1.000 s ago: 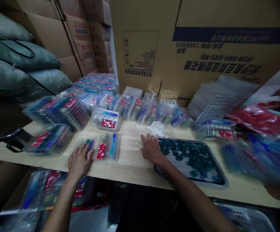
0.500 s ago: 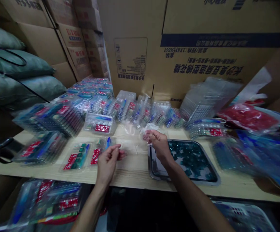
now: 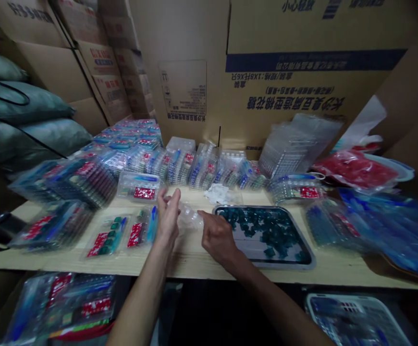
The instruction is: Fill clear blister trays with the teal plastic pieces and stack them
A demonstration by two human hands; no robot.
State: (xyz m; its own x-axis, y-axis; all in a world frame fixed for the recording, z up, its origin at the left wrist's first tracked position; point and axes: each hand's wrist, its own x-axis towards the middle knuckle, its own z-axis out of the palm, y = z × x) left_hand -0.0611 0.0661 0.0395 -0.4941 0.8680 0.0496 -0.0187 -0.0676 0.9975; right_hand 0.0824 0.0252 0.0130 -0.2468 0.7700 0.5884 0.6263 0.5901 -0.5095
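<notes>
A clear plastic tray (image 3: pixel 190 217) lies between my hands at the middle of the table, its outline partly hidden and blurred. My left hand (image 3: pixel 167 218) is at its left edge, fingers and thumb stretched upward and apart. At the tray's right edge, my right hand (image 3: pixel 216 234) has its fingers curled, pinching the rim. Left of my left hand, two packs, the nearer one (image 3: pixel 135 235) and a farther one (image 3: pixel 107 238), hold red patterned pieces, green cubes and a blue stick-like item. Beside my right hand stands a shallow tray (image 3: pixel 250 247) with dark green cubes (image 3: pixel 274 228).
Filled packs (image 3: pixel 86 180) are stacked at the left and along the back. Nested clear trays (image 3: pixel 284 149) stand at the back right, near a red plastic bag (image 3: pixel 355 170) and blue wrapped items (image 3: pixel 382 226). A large carton (image 3: pixel 194 43) walls off the back. White scraps (image 3: pixel 218 193) lie mid-table.
My right hand has moved down and left from the white scraps to the clear tray. My left hand has moved up and right, its fingers now spread upward. The view has shifted slightly.
</notes>
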